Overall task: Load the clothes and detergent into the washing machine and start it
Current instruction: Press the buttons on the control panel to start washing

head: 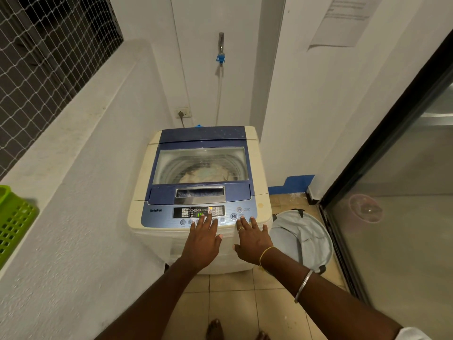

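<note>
Starting step, by the look: clothes (pixel 208 173) inside washing machine (pixel 143 168) under shut lid (pixel 239 191), left hand (pixel 202 239) and right hand (pixel 253 240) spread flat on front-edge panel (pixel 157 218), gripping nothing; next, likely press start button (pixel 233 216).

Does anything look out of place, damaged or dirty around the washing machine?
Nothing serious. The paper notice is peeling at its lower left corner, the washing machine top has a yellowish stain near the power button, and white specks lie on its blue rear panel.
</note>
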Demonstrator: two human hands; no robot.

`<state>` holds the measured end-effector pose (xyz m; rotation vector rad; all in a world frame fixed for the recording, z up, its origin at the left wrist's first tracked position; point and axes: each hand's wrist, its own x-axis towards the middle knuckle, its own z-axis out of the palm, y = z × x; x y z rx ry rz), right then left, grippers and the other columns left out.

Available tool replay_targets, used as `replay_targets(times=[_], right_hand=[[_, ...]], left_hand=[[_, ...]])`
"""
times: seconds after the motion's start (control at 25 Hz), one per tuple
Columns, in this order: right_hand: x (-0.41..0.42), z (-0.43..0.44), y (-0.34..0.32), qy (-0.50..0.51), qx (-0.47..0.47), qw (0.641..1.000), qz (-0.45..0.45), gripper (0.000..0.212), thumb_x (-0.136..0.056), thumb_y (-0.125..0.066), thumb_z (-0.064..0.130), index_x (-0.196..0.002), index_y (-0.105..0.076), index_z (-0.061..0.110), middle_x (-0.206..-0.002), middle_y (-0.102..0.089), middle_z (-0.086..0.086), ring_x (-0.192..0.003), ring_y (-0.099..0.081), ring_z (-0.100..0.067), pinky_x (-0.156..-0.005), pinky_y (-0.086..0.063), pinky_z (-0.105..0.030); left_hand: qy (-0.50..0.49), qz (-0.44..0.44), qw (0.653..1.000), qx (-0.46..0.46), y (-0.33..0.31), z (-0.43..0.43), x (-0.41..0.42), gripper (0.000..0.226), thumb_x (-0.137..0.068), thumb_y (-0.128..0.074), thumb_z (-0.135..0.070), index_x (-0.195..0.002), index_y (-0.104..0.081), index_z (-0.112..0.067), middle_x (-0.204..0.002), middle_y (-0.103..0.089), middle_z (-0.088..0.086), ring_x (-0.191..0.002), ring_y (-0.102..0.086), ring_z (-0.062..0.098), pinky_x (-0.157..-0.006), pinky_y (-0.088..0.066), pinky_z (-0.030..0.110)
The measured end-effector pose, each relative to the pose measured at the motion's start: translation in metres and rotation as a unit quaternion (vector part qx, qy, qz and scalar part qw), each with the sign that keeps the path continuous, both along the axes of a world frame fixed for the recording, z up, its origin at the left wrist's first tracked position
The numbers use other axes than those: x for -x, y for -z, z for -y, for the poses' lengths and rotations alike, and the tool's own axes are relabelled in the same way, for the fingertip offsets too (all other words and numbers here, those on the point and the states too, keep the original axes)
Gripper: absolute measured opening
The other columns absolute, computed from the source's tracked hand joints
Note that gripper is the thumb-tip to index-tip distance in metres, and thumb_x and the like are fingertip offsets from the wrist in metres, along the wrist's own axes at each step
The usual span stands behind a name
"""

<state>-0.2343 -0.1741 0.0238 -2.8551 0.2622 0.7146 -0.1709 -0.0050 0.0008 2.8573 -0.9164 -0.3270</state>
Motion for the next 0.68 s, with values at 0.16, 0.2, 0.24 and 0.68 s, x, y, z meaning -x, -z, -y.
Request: replay_targets(times=[0.16, 0.2, 0.24, 0.68], right_hand=[[0.002, -0.002, 0.002, -0.008, -0.004, 1.0, -0.002, 0.081, -0.099, -0.049, 0.049, -0.159, -0.006, 0.016, -0.168, 0.001, -0.004, -0.154, 0.004, -0.033, -0.119, -0.009, -0.062], [0.002, -0.002, 0.003, -0.01, -0.004, 1.0, -0.001, 0.081, -0.098, -0.049, 0.049, -0.159, -0.007, 0.016, -0.168, 0.001, -0.004, -0.154, 0.004, -0.033, -0.119, -0.009, -0.062], [0.002, -0.002, 0.003, -0.011, -0.004, 1.0, 0.0, 0.081, -0.098, -0.049, 0.049, -0.159, -0.008, 0.016, -0.168, 0.001, -0.004, -0.154, 0.004, -0.033, -0.119, -0.009, -0.062], [-0.002, -0.004, 0.005, -0.026, -0.002, 1.0, 0.0, 0.08, -0.098, -0.05, 0.05, -0.159, -0.011, 0.015, -0.168, 0.001, -0.005, -0.154, 0.004, -0.033, -0.119, -0.01, -0.062]], left_hand=[[0.004, -0.009, 1.0, 0.002, 0.003, -0.001, 0.007, 0.062, -0.102, -0.03, -0.043, -0.155, -0.03, -0.011, -0.164, -0.024, 0.012, -0.153, -0.019, 0.032, -0.123, -0.014, 0.051], [0.005, -0.012, 1.0, 0.003, 0.003, -0.001, 0.008, 0.063, -0.102, -0.029, -0.044, -0.156, -0.03, -0.012, -0.165, -0.023, 0.011, -0.153, -0.018, 0.032, -0.123, -0.014, 0.051], [0.007, -0.012, 1.0, 0.004, 0.003, -0.001, 0.009, 0.062, -0.102, -0.03, -0.044, -0.156, -0.029, -0.012, -0.165, -0.023, 0.011, -0.153, -0.017, 0.031, -0.123, -0.014, 0.05], [0.02, -0.008, 1.0, 0.009, 0.0, 0.004, 0.011, 0.058, -0.105, -0.034, -0.04, -0.156, -0.028, -0.013, -0.166, -0.019, 0.01, -0.154, -0.014, 0.03, -0.124, -0.012, 0.049]])
